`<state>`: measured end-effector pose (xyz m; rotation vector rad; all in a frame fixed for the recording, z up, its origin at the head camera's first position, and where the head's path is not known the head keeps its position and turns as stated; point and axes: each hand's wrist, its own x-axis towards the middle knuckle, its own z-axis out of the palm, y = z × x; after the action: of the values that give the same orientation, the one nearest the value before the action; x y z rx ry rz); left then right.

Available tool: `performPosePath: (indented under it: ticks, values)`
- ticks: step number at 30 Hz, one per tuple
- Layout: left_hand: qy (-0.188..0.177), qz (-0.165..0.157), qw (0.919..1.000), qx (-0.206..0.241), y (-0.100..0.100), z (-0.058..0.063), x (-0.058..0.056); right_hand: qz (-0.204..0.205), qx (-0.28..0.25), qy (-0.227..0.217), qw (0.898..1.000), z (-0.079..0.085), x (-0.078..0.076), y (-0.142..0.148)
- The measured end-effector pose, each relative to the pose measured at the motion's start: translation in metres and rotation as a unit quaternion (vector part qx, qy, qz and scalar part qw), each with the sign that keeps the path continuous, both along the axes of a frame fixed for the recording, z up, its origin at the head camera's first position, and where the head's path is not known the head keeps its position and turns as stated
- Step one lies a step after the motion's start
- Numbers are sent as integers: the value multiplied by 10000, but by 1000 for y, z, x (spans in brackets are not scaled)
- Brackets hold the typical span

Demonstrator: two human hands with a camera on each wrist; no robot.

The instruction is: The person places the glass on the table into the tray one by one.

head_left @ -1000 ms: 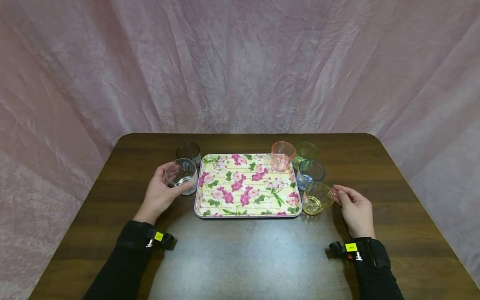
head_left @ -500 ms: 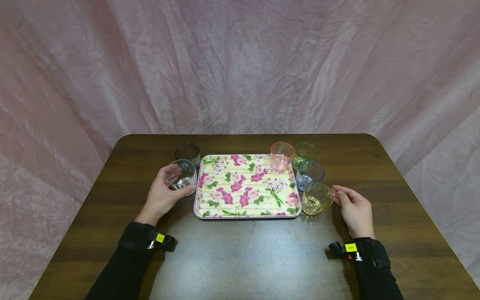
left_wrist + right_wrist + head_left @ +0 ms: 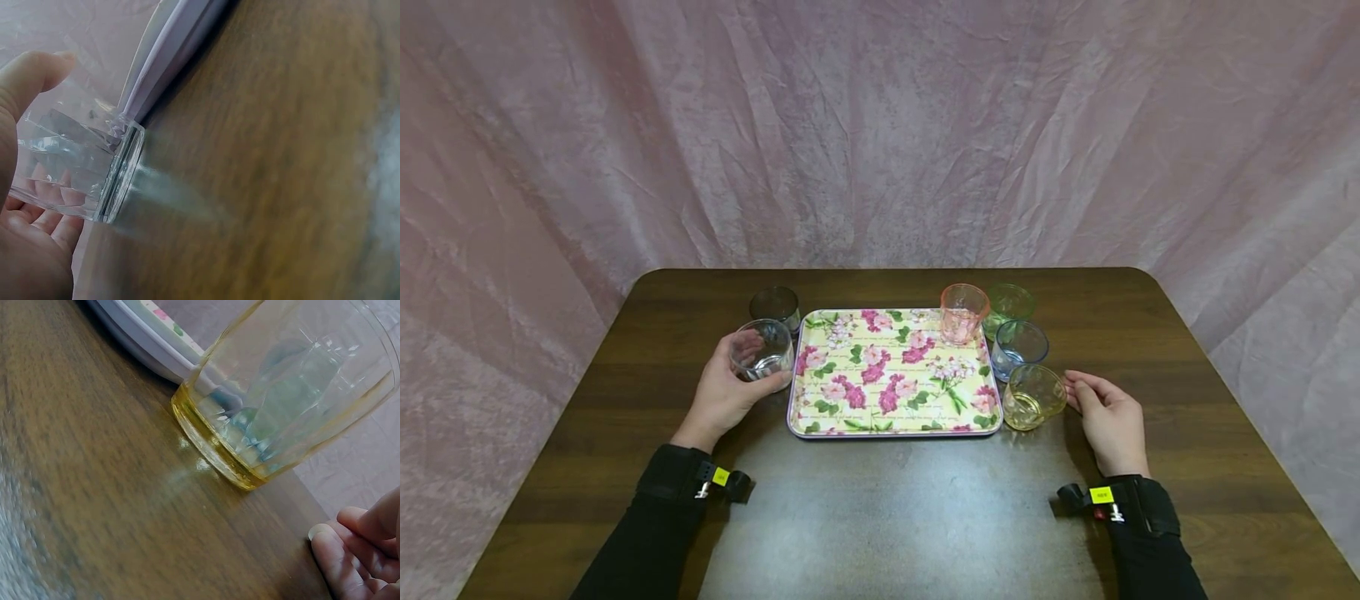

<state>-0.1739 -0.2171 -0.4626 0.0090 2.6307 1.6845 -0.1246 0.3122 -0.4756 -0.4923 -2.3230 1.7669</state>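
Note:
My left hand point(image 3: 725, 387) curls round a clear glass point(image 3: 762, 354) at the tray's left edge, thumb along the near side and fingers on the far left. Through its wall the fingers show in the left wrist view, and its base sits at the wooden tabletop. The right hand point(image 3: 1111, 419) rests beside a yellow glass point(image 3: 1034, 400), fingers loosely bent and holding nothing. A gap separates those fingertips point(image 3: 325, 540) from the yellow glass in the right wrist view. Between the hands lies a flowered tray point(image 3: 880, 375) with a pink glass point(image 3: 964, 315) on its far right corner.
Behind the clear glass stands a dark grey glass point(image 3: 777, 307). A blue glass point(image 3: 1019, 350) and a green glass point(image 3: 1011, 308) line the tray's right side. A pink curtain point(image 3: 880, 133) hangs behind the wooden table point(image 3: 1195, 400).
Over the last second the left hand has shifted slightly and its thumb sits a little lower on the clear glass. The right hand and the other glasses stay put.

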Motion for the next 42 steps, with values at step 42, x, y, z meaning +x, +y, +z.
performPosePath:
  ticks: [42]
  values:
    - [756,-91,9971,70,-3,56,2,-74,-76,18,9999,2,0,-2]
